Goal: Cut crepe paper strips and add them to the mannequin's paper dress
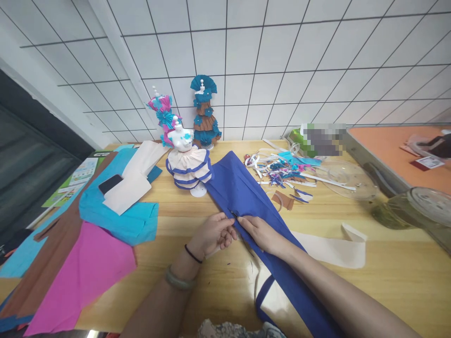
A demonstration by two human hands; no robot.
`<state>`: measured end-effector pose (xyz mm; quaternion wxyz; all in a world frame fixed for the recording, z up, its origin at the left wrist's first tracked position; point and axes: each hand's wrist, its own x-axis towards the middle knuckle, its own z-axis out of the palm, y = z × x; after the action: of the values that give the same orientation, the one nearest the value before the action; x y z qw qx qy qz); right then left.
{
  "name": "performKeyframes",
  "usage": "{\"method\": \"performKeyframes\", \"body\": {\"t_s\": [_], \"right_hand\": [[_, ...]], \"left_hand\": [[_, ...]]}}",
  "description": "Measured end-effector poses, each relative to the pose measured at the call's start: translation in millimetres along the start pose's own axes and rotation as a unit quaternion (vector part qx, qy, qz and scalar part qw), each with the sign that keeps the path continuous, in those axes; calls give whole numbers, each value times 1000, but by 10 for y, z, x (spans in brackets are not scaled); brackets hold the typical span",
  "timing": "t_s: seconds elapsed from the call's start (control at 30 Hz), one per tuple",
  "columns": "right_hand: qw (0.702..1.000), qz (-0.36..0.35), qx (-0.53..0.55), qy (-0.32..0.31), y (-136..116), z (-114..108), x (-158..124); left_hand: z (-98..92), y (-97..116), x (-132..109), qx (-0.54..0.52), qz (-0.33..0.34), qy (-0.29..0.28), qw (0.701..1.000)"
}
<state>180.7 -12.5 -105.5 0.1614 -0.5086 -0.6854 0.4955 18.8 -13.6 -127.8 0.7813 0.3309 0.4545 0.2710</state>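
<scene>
A long folded sheet of blue crepe paper [234, 180] lies slantwise across the wooden table, under both of my hands. My right hand [259, 232] rests on it, closed around scissors [234, 214]; only their dark tip shows past the fingers. At the sheet's left edge, my left hand [220, 231] is closed, thumb and forefinger pinching the paper edge close to the blades. A narrow blue strip [262, 295] curls below the sheet. Just beyond stands a small white dress-form figure [188, 164] in a cream skirt with blue bands.
Two more decorated figures, one teal and brown [205, 115], stand by the tiled wall. Pink crepe paper [84, 277], turquoise paper [120, 216] and a phone [110, 184] lie left. Paper scraps [282, 169], a cream strip [331, 249] and a clear jar [412, 211] are right.
</scene>
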Motion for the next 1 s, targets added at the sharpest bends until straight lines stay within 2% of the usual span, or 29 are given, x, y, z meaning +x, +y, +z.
{"method": "performKeyframes", "body": {"t_s": [0.2,0.27,0.33,0.5,0.63,0.77,0.9,1.0], "right_hand": [[988,116,59,-88,-6,-124,-306],[984,122,83,-98,15,-219,-477],[986,112,98,-74,48,-339,-660],[990,119,8,75,255,-576,-985],[959,180,-125,178,581,-534,-1040],[950,171,-185,183,798,-420,-1030],[961,162,-178,137,790,-420,-1026],[962,162,-171,140,741,-500,-1075]], "left_hand": [[7,13,-10,0,6,-1,1000],[-1,9,-10,-4,9,-7,1000],[-9,1,-8,-10,12,-14,1000],[-12,-10,-5,-16,14,-14,1000],[1,-2,-15,-16,13,-15,1000],[0,1,-17,-18,12,-19,1000],[-5,-8,-11,-19,17,-22,999],[8,-17,-13,-17,20,-26,999]]}}
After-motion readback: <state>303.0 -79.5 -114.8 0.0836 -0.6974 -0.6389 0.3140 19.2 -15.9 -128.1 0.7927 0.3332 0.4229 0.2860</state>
